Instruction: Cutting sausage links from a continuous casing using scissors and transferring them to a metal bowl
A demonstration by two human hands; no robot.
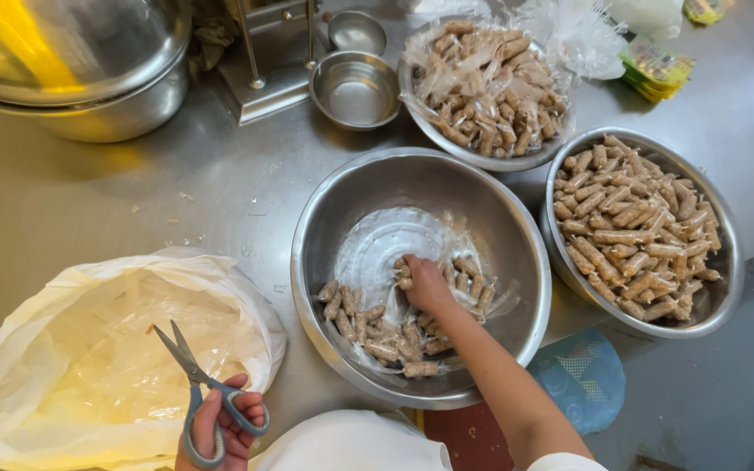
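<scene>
Left hand: the left hand (224, 427) is at the lower edge of the view, fingers closed through the blue handles of a pair of scissors (195, 384).
Scissors: blades parted a little and pointing up and to the left, over the white plastic bag (89, 349).
Right hand: the right hand (427, 283) reaches into the middle steel bowl (333, 218), fingers curled down onto the small brown sausages (377, 336) and the clear plastic wrap (377, 249) there; what exactly it pinches, I cannot tell.
Middle bowl: sits on the tabletop (220, 183) in front of the person; a loose row of sausages lies along its near side, with crumpled clear wrap beneath and behind them.
Right bowl: a second steel bowl (726, 262), just beside the middle one, is heaped with unwrapped sausages.
Far bowl: a third bowl (412, 96), behind the other two, holds sausages under clear plastic packs.
White bag: open-mouthed, at lower left, with clear plastic scraps inside.
Small bowls: two empty steel bowls (355, 87) stand behind the middle bowl.
Large basins: stacked steel basins (89, 78) fill the far left corner.
Far right: a green and yellow packet (656, 70) lies on the tabletop beside the far bowl.
</scene>
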